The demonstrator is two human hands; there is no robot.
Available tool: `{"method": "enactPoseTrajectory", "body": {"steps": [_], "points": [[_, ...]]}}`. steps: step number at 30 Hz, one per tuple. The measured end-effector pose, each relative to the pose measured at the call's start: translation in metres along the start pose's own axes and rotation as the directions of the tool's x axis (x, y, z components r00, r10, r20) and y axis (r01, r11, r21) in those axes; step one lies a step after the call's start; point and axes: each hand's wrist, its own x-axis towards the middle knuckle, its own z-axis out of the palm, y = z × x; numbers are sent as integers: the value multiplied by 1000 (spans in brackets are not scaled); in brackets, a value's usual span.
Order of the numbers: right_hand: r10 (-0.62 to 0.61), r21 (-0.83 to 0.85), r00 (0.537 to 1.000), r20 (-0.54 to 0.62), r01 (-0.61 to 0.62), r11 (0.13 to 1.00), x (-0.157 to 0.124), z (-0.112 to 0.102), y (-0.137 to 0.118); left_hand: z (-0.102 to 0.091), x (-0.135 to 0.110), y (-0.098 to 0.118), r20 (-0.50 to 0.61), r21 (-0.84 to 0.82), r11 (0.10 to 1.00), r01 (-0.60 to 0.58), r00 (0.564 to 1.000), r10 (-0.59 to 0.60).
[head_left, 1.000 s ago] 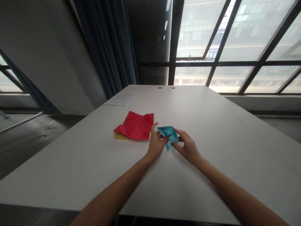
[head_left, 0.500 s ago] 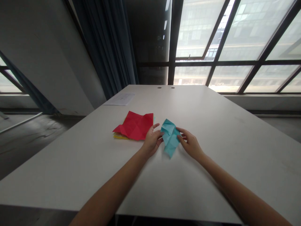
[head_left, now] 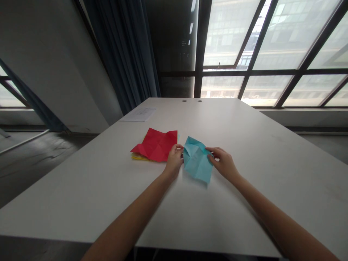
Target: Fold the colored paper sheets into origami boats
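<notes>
Between my hands is a creased sheet of light blue paper [head_left: 198,163], partly unfolded and tilted above the table. My left hand [head_left: 174,159] grips its left edge, with some fingertips hidden behind the sheet. On the opposite side, my right hand [head_left: 221,162] pinches the right edge between thumb and fingers. Just left of my left hand lies a crumpled red sheet of paper [head_left: 158,145]. It rests on top of other sheets, and a yellow paper edge [head_left: 139,157] sticks out below it.
All this is on a long white table [head_left: 231,123]. A printed white sheet [head_left: 139,114] lies at its far left edge. Two round holes [head_left: 192,101] sit near the far end. Beyond are a dark blue curtain [head_left: 127,54] and framed windows [head_left: 280,43].
The light blue paper has opened out wider, from a narrow folded shape to a broader sheet. My hands have moved slightly apart, still holding its edges. The red paper has stayed put.
</notes>
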Motion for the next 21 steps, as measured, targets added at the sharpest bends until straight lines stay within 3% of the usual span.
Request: {"method": "enactPoseTrajectory", "body": {"steps": [3, 8, 10, 13, 17, 21], "points": [[-97, -73, 995, -3, 97, 993, -2, 1, -2, -3, 3, -3, -16, 9, 999, 46, 999, -46], [-205, -85, 979, 14, 206, 975, -5, 5, -3, -10, 10, -13, -70, 304, 950, -68, 993, 94], [-230, -93, 973, 25, 231, 968, -6, 6, -5, -11, 11, -14, -37, 350, 933, -88, 994, 108], [-276, -114, 960, 47, 280, 953, -7, 6, -8, -11, 8, -13, 14, 320, 944, -82, 997, 82], [-314, -130, 947, 65, 320, 938, -8, 5, -10, -11, 5, -11, 5, 232, 973, 11, 1000, -13], [-253, -146, 967, 4, 251, 957, -5, 0, -7, -13, 9, -11, -23, 100, 993, -66, 997, 69]]}}
